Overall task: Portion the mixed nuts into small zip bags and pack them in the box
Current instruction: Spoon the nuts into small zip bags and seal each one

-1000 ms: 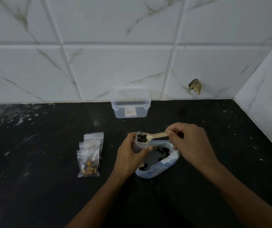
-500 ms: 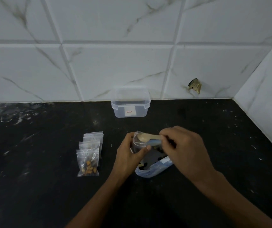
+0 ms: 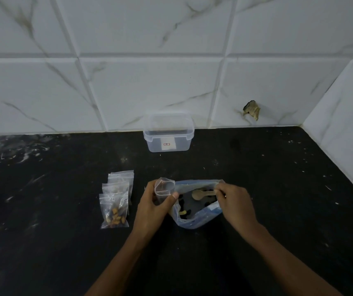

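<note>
Black speckled counter point(image 3: 256, 189), white veined tiles point(image 3: 149, 86), blue-edged bag point(image 3: 199, 218)

You have only one label to look at: a small white rectangular sticker point(image 3: 169, 144) on the front wall of the clear plastic lidded box point(image 3: 168, 132) that stands against the tiled wall. It carries a tiny red-bordered mark near its middle, but the print inside that mark is too small and blurred for you to read any letter or number. The blue-tinted large zip bag point(image 3: 197, 218) shows a pale patch at its right edge, with no legible print on it. Nothing else before you bears writing that you can make out
</note>
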Available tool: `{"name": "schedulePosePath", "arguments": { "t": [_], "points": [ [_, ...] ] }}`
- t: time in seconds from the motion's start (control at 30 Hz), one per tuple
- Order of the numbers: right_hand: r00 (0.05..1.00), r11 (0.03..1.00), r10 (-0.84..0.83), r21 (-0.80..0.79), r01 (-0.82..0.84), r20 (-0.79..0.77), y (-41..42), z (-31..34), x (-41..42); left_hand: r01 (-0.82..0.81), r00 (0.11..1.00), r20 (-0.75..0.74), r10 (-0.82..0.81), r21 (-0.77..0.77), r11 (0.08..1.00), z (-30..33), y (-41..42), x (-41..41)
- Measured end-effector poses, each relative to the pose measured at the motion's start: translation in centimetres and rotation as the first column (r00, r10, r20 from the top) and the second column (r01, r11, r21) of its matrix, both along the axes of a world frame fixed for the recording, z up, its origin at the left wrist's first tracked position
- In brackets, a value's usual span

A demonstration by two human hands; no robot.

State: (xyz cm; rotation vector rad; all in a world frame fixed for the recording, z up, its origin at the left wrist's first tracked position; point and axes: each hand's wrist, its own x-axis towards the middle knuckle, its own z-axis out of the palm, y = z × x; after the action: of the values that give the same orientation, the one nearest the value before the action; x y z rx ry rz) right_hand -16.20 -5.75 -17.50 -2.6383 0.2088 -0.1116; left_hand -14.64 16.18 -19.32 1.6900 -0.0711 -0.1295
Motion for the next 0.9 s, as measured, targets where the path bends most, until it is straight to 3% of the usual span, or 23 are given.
{"name": "schedulePosePath", "arguments": {
  "t": [0.17,0.4,0.67,0.9],
  "points": [
    [0.997,0.99,0.079,0.119,-0.079,0.002,1.4,-1.4,0.2,0.04,0.998,-0.037,-0.042,-0.056,0.998,-0.5,-0.4,0.3],
    [0.995,0.979,0.072,0.194,-0.058,-0.066,1.8,-1.3,0.7,0.038,0.999,-0.037,-0.04,-0.051,0.998,-0.7,-0.6,1.1],
    [0.992,0.996,0.073,0.055,-0.068,-0.1,1.0,-0.9,0.2,0.043,0.998,-0.05,-0.046,-0.058,0.997,-0.9,-0.6,1.4],
    [0.958,0.902,-0.038,0.404,0.155,-0.283,1.9,-1.2,0.6,0.037,0.999,-0.036,-0.038,-0.033,0.999,-1.0,-0.5,1.4]
  ]
}}
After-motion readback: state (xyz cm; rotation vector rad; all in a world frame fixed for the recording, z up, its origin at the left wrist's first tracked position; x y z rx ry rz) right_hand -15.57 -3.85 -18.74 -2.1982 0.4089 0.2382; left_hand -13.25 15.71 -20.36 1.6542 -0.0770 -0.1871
